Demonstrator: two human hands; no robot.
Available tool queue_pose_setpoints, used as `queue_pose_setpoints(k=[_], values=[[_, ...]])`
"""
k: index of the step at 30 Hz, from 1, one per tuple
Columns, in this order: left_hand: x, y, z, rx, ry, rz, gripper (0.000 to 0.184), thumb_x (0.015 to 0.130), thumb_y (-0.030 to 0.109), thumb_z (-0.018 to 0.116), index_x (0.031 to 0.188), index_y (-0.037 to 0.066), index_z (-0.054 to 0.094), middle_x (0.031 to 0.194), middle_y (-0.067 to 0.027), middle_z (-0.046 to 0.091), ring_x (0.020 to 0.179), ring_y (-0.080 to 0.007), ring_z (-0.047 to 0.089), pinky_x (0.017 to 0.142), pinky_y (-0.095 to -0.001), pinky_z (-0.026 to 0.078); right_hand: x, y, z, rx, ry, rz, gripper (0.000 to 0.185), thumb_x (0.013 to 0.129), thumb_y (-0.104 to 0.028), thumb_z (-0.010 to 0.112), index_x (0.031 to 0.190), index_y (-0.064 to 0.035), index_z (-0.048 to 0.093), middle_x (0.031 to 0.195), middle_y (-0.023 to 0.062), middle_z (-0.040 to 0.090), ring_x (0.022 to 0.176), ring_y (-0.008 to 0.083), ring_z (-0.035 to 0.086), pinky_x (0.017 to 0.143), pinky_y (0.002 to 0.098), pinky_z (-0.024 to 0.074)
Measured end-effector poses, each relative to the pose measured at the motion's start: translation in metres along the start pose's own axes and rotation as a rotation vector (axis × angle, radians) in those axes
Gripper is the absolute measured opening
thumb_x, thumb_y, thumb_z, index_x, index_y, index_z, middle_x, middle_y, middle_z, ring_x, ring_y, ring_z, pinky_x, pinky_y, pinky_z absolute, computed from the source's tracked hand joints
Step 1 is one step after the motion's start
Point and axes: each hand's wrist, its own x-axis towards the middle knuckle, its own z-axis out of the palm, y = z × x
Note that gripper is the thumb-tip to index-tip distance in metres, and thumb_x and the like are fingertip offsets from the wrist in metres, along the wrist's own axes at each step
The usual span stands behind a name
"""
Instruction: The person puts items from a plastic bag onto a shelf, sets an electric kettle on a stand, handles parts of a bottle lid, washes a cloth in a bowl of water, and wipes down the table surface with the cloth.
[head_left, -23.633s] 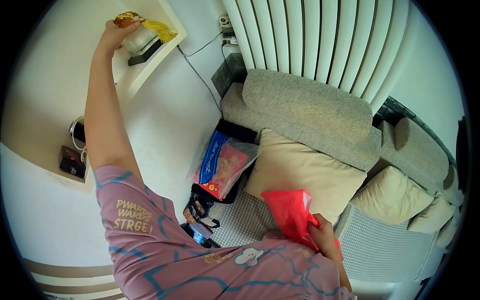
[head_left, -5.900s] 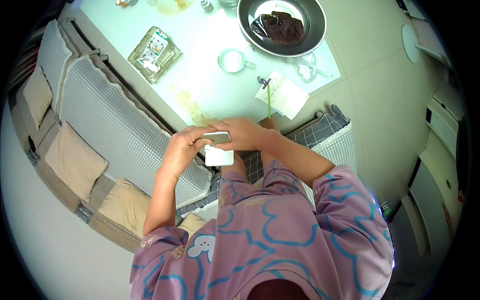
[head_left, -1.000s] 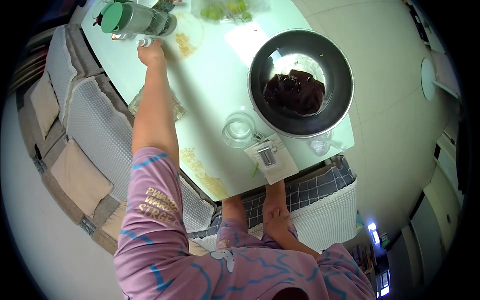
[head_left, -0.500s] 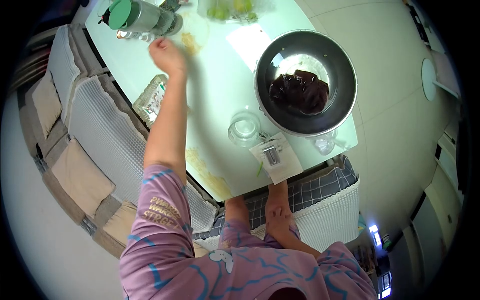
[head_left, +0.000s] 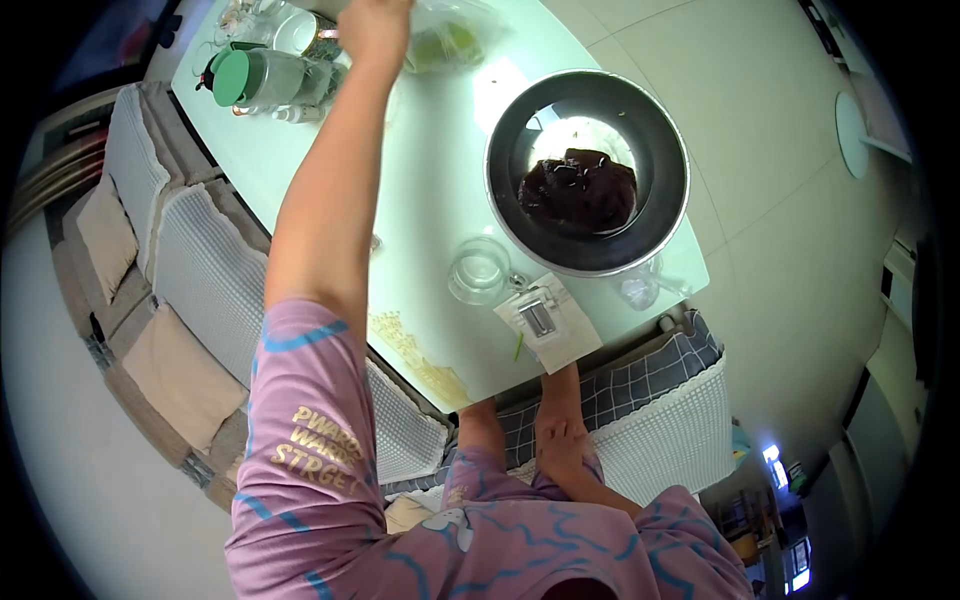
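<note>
My left hand [head_left: 376, 30] reaches to the far end of the glass table, close to a clear plastic bag [head_left: 450, 20] with green items inside and a white mug [head_left: 297, 36]. Its fingers are partly cut off by the top edge, so whether they grip anything is unclear. My right hand [head_left: 563, 445] lies on my knee, fingers stretched out, holding nothing. A big dark metal bowl [head_left: 662, 150] holds a glossy dark red-brown lump [head_left: 580, 190]; its kind is uncertain.
A green-lidded jug [head_left: 270, 78] and small bottles stand at the far left. Near the front are a glass jar [head_left: 480, 270], a white paper with a metal-framed piece [head_left: 538, 318], and a crumpled clear plastic piece [head_left: 640, 288]. A sofa [head_left: 205, 270] lines the left side.
My left hand has moved farther away and slightly right, from beside the jug toward the mug and bag. The patterned box is no longer visible by my forearm. My right hand stays put.
</note>
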Motion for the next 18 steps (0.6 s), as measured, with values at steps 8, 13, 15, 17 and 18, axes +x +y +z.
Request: queue_pose_setpoints(k=[8, 13, 15, 17, 18], values=[[-0.020, -0.037, -0.045, -0.551, 0.171, -0.442, 0.033, 0.077, 0.023, 0.073, 0.094, -0.003, 0.064, 0.084, -0.0182, 0.070, 0.085, -0.0328, 0.068, 0.077, -0.0423, 0.052, -0.001, 0.003, -0.013, 0.017, -0.018, 0.016, 0.055, 0.077, -0.028, 0.064, 0.125, -0.0038, 0.054, 0.134, 0.0307, 0.044, 0.124, 0.0533, 0.039, 0.088, 0.0745, 0.0337], [0.003, -0.097, -0.010, -0.452, 0.459, -0.139, 0.041, 0.077, 0.021, 0.069, 0.104, -0.008, 0.060, 0.100, -0.0216, 0.069, 0.099, -0.0313, 0.067, 0.085, -0.0425, 0.050, 0.008, 0.019, 0.033, 0.094, 0.138, -0.010, 0.051, 0.079, -0.028, 0.062, 0.124, -0.0041, 0.054, 0.132, 0.0295, 0.044, 0.124, 0.0512, 0.041, 0.087, 0.0727, 0.0357], [-0.020, -0.107, 0.003, -0.530, 0.519, -0.057, 0.044, 0.078, 0.022, 0.068, 0.111, -0.006, 0.058, 0.100, -0.0190, 0.067, 0.095, -0.0300, 0.065, 0.085, -0.0410, 0.048, -0.003, 0.022, 0.040, 0.135, 0.124, 0.000, 0.051, 0.081, -0.031, 0.060, 0.125, -0.0053, 0.052, 0.134, 0.0280, 0.042, 0.125, 0.0497, 0.040, 0.088, 0.0721, 0.0355], [-0.078, -0.086, -0.010, -0.653, 0.571, -0.032, 0.042, 0.080, 0.025, 0.069, 0.110, -0.003, 0.060, 0.097, -0.0156, 0.064, 0.091, -0.0288, 0.062, 0.086, -0.0394, 0.047, 0.000, 0.011, 0.006, 0.051, 0.099, -0.029, 0.048, 0.077, -0.022, 0.062, 0.120, -0.0002, 0.055, 0.124, 0.0316, 0.047, 0.118, 0.0539, 0.043, 0.081, 0.0720, 0.0393], [-0.113, -0.080, -0.014, -0.630, 0.390, -0.058, 0.041, 0.082, 0.027, 0.069, 0.109, -0.002, 0.061, 0.096, -0.0147, 0.063, 0.091, -0.0283, 0.060, 0.087, -0.0386, 0.046, 0.000, 0.009, 0.001, 0.049, 0.102, -0.030, 0.048, 0.077, -0.022, 0.062, 0.120, -0.0002, 0.055, 0.124, 0.0316, 0.047, 0.118, 0.0539, 0.043, 0.081, 0.0720, 0.0393]])
